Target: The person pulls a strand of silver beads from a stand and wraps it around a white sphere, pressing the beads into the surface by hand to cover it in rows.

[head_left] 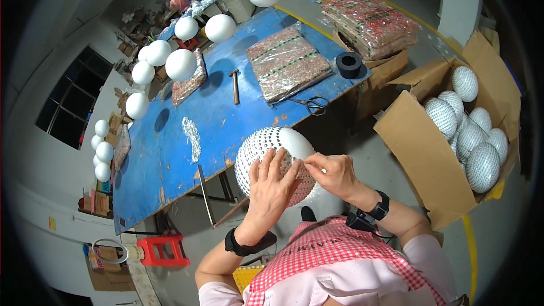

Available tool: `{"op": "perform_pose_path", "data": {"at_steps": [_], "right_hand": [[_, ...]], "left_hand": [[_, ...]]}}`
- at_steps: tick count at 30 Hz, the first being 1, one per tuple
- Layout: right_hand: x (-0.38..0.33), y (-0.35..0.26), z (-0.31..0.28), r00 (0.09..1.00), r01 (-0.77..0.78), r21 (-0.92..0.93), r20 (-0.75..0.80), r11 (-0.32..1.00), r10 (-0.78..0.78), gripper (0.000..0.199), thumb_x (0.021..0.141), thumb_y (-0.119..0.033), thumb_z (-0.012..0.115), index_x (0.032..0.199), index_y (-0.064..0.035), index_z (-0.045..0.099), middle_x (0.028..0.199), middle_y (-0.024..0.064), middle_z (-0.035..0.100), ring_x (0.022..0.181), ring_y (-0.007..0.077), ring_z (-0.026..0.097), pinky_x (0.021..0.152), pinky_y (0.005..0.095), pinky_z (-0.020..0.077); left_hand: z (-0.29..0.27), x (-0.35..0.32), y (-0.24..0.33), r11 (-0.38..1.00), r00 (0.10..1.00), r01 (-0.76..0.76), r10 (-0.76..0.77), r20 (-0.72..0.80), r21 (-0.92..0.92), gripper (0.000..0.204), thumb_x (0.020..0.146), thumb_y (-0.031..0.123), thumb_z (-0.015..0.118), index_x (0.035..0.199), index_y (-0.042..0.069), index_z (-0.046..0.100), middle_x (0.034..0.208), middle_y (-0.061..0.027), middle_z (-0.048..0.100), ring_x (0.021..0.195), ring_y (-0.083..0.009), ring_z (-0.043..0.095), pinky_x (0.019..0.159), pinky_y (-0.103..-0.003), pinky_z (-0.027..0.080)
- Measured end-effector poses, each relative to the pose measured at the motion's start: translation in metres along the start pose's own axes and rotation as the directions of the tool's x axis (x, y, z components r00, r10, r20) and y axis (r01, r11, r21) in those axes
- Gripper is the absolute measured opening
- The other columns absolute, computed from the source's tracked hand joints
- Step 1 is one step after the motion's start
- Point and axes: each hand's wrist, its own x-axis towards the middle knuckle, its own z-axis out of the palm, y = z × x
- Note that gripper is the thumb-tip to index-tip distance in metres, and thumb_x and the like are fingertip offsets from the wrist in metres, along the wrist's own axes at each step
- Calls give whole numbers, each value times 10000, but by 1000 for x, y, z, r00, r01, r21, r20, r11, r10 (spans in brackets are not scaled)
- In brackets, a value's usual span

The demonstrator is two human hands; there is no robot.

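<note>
Fingers of the left hand (272, 184) lie spread on the studded ball (276, 161); the right hand (334, 173) pinches its surface.

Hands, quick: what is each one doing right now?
Left hand: open, fingers spread flat on the studded ball.
Right hand: fingertips pinched against the ball; what they hold cannot be told.

A flat rectangular package (288, 62) wrapped in clear film, pinkish with green stripes, lies on the blue surface (170, 153) near its right end. A smaller film-wrapped package (190, 82) of the same kind lies farther left on the surface. A stack of similar packages (371, 22), red and silver under film, sits on cardboard beyond the surface's far right corner. An open brown cardboard box (419, 153) stands on the floor at right. A small yellow label (52, 224) hangs on the left wall.
</note>
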Motion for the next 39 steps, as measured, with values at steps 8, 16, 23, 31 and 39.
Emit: {"op": "perform_pose_path", "data": {"at_steps": [8, 16, 23, 31, 39], "right_hand": [[11, 13, -7, 681, -731, 557, 571, 393, 458, 159, 891, -158, 659, 842, -8, 646, 678, 1, 628, 551, 44, 544, 478, 208, 412], [0, 10, -8, 788, -609, 373, 384, 700, 481, 160, 863, -131, 683, 853, 4, 597, 681, 22, 621, 577, 60, 565, 492, 253, 455], [-4, 13, -18, 987, -133, 230, 120, 964, 107, 162, 797, -72, 684, 919, -28, 587, 806, 81, 619, 666, 211, 650, 577, 309, 508], [-23, 25, -23, 992, 38, -126, 122, 991, -23, 129, 807, -71, 669, 915, -59, 601, 837, 97, 584, 690, 301, 632, 569, 378, 502], [-22, 22, -23, 899, -431, 407, 271, 805, 345, 120, 881, -110, 650, 858, -3, 601, 654, 75, 615, 537, 149, 590, 502, 272, 467]], "left_hand": [[1, 0, -1, 1000, 1000, -13, 13, -16, 3, 447, 836, 241, 693, 1268, 181, 592, 1337, -151, 467, 1296, -339, 418, 1052, -512, 300], [1, 2, 6, 999, 1000, -5, 6, -8, 52, 444, 836, 264, 694, 1262, 188, 595, 1230, -131, 506, 1251, -301, 451, 1027, -514, 299], [0, 1, 11, 996, 999, -9, 12, -35, 88, 431, 836, 264, 686, 1255, 212, 596, 1201, -127, 519, 1222, -289, 476, 1022, -510, 294], [-1, 2, 12, 998, 1000, -22, 24, -16, 66, 411, 838, 241, 675, 1242, 217, 603, 1201, -129, 516, 1218, -296, 473, 1027, -503, 292], [-3, 3, 12, 998, 1000, -22, 22, -3, 61, 437, 829, 245, 694, 1256, 229, 605, 1216, -133, 507, 1232, -309, 458, 1024, -504, 306]]}}
